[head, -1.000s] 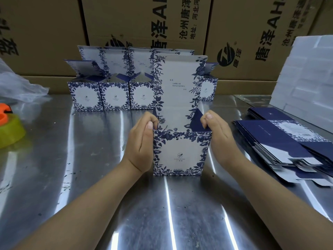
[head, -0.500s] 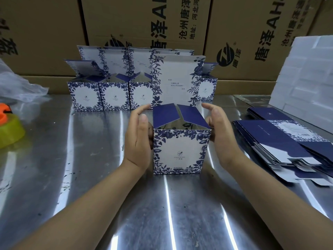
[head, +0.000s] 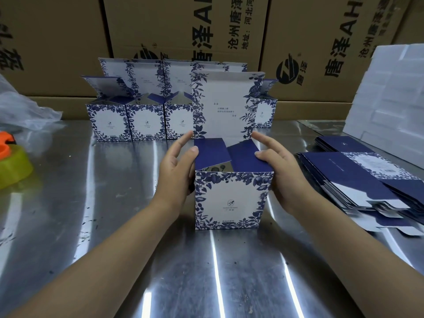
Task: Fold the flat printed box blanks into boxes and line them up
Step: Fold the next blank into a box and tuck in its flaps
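A white box with blue floral print (head: 232, 200) stands upright on the steel table (head: 114, 226) in front of me. Its tall lid flap (head: 223, 106) sticks straight up at the back, and two navy side flaps (head: 229, 154) lean inward over the opening. My left hand (head: 176, 173) presses the box's left side, thumb on the left flap. My right hand (head: 282, 173) holds the right side, thumb on the right flap. A row of folded boxes (head: 144, 121) with raised lids stands at the back. A stack of flat navy blanks (head: 362, 177) lies at the right.
A yellow tape roll with an orange part (head: 11, 161) sits at the left edge, with a clear plastic bag (head: 20, 106) behind it. Brown cartons (head: 183, 31) wall off the back. White foam slabs (head: 390, 97) lean at the far right.
The two navy side flaps, first tucked down under my fingers, have swung up and now lean over the opening. My hands slid from the top corners to the box's sides.
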